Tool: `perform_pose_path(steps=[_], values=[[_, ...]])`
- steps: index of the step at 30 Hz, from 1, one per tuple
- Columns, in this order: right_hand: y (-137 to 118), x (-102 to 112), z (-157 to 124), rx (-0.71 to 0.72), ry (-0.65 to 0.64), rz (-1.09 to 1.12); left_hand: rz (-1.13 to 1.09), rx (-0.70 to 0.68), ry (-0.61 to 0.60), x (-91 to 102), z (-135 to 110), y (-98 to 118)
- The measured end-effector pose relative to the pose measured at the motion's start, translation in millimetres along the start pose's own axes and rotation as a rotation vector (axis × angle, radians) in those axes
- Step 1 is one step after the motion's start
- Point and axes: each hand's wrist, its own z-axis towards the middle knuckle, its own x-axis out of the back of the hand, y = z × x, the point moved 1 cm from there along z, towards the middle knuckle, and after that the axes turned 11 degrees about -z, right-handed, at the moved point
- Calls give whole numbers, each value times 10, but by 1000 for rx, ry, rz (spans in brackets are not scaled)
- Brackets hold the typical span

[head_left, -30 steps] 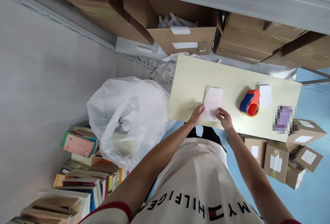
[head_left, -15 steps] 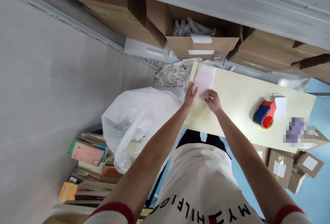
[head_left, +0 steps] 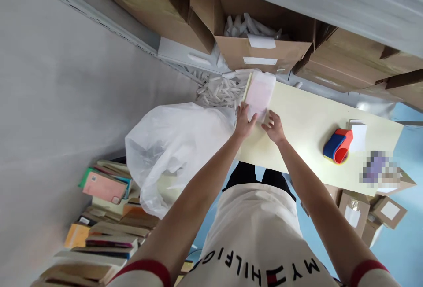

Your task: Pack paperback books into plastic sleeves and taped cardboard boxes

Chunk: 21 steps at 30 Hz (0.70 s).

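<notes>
Looked like straightening a packet [head_left: 261, 91] at 10 o'clock on the table [head_left: 300, 122]. Rested left hand [head_left: 243, 123], fingers spread, on its 7 o'clock corner; curled right hand [head_left: 275, 129] loosely by 5 o'clock, couldn't tell if gripping. Next, probably called for keeping it flat.

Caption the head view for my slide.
Left hand and right hand at a pale packet on a table, tape dispenser to the right.

Packet [head_left: 261, 93]: flat, rectangular, pale pink, whitish toward its margins. Lies at the far left corner of the cream tabletop [head_left: 304, 124], long axis slightly slanted.
</notes>
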Motion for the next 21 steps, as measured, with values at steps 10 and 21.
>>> perform_pose_path(steps=[10,21], values=[[256,800,-1453,-69,-109,36,-24,80,-158,-402,-1607,577],[239,914,-2093,101,-364,37,-186,207,272,-176,-3334,343]])
